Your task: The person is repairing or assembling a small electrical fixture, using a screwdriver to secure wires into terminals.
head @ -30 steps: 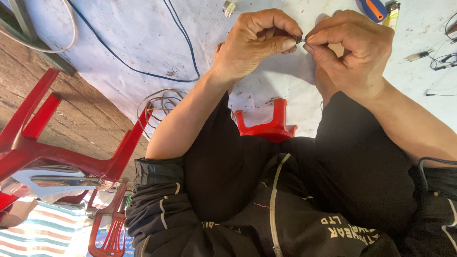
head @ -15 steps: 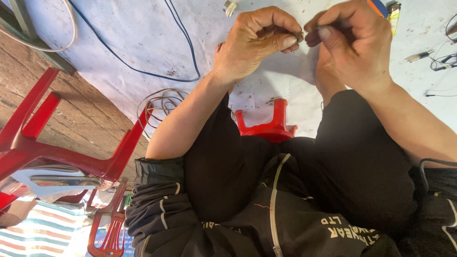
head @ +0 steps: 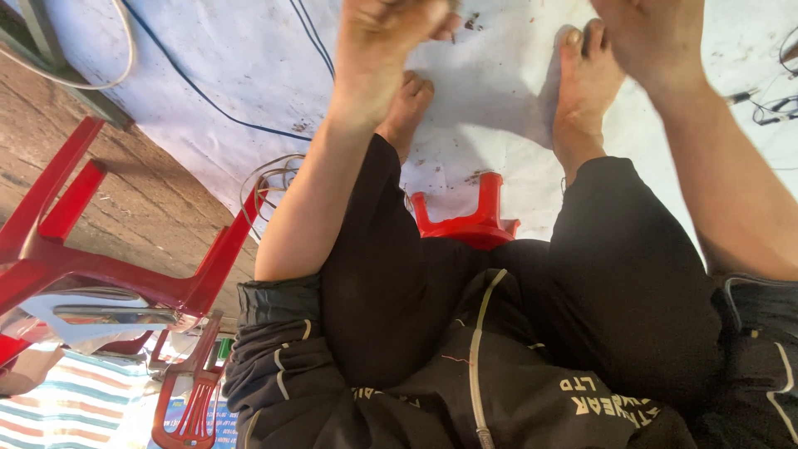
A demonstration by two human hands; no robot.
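Up at the frame's top edge, our left hand (head: 386, 33) had its fingers curled loosely, and we could not tell what, if anything, they pinched; our right hand (head: 644, 33) was cut off there, its fingers out of view. Below them lay the stained white floor sheet (head: 216, 58), our bare feet (head: 582, 91) resting on it, and the small red plastic stool (head: 474, 220) stood between our knees.

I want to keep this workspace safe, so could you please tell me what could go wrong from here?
1. Bare feet rest on the white sheet amid dark bits of debris; one might prick a sole.
2. Blue cables and a wire coil lie beside the low red stool; standing up could snag them.
3. Both hands, left hand and right hand, sit at the frame edge, so what they hold is unseen.
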